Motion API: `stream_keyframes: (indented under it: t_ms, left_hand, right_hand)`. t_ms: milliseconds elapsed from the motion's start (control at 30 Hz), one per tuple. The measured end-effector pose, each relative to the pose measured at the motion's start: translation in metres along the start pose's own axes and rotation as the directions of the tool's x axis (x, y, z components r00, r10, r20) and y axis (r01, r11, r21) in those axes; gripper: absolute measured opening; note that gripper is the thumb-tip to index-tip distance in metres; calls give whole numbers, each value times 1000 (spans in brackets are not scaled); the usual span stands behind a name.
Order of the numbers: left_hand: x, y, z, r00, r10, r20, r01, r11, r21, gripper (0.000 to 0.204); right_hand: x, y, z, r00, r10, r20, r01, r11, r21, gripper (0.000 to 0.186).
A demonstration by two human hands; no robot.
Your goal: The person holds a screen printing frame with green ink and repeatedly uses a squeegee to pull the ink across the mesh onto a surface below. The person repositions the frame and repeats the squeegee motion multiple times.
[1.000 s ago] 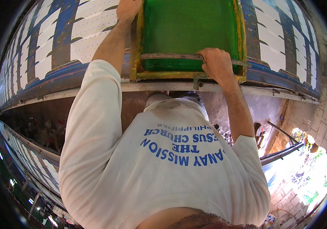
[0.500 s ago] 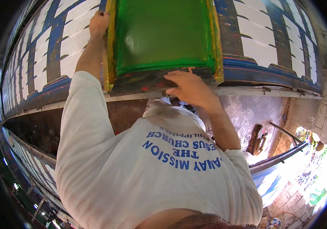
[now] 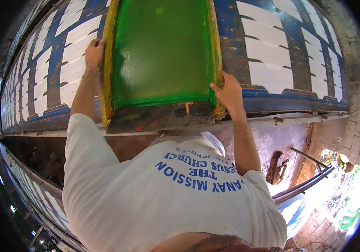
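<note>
Grasping green-meshed screen-printing frame (image 3: pixel 107 75) by right edge with right hand (image 3: pixel 229 93), thumb over top | curling left hand (image 3: pixel 94 53) beside left edge, hold unclear | spacing hands to opposite sides, probably for even control | set over printing table (image 3: pixel 230 40), between white cut panels (image 3: pixel 268 54) | showing dark board (image 3: pixel 154 118) at near end, purpose unclear

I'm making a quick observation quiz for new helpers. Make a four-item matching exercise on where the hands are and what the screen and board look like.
1. Left hand
2. Right hand
3. Screen mesh
4. Dark board

A. Green, inside the frame
B. At the frame's right side
C. Red-marked, along the frame's near end
D. At the frame's left side

Pairs: 1-D, 2-B, 3-A, 4-C
</note>
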State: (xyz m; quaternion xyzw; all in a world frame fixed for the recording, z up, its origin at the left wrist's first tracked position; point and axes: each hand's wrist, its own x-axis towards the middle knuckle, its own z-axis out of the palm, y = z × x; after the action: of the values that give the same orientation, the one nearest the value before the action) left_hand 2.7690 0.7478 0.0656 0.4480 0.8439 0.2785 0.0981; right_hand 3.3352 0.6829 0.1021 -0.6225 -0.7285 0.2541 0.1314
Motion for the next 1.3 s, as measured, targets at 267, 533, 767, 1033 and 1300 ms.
stream_keyframes:
  t_ms: [267, 533, 767, 1033, 1300]
  left_hand:
    - [2, -9, 4, 1000, 0, 0, 0, 1000, -8, 47]
    - [21, -39, 3, 995, 41, 88, -34, 997, -73, 45]
    - [9, 68, 10, 990, 61, 126, -45, 991, -125, 45]
    - [-82, 260, 107, 994, 88, 70, -74, 979, -192, 44]
    - [-161, 370, 187, 991, 83, 103, -68, 988, -142, 44]
  right_hand:
    - [14, 9, -10, 990, -48, 135, 47, 999, 12, 65]
    - [8, -4, -36, 951, -295, -98, 302, 950, 75, 62]
    - [30, 70, -111, 956, -264, -126, 271, 961, 46, 52]
    - [53, 251, -223, 965, -216, -152, 236, 962, 135, 34]
    - [40, 384, -272, 972, -173, -161, 202, 961, 186, 55]
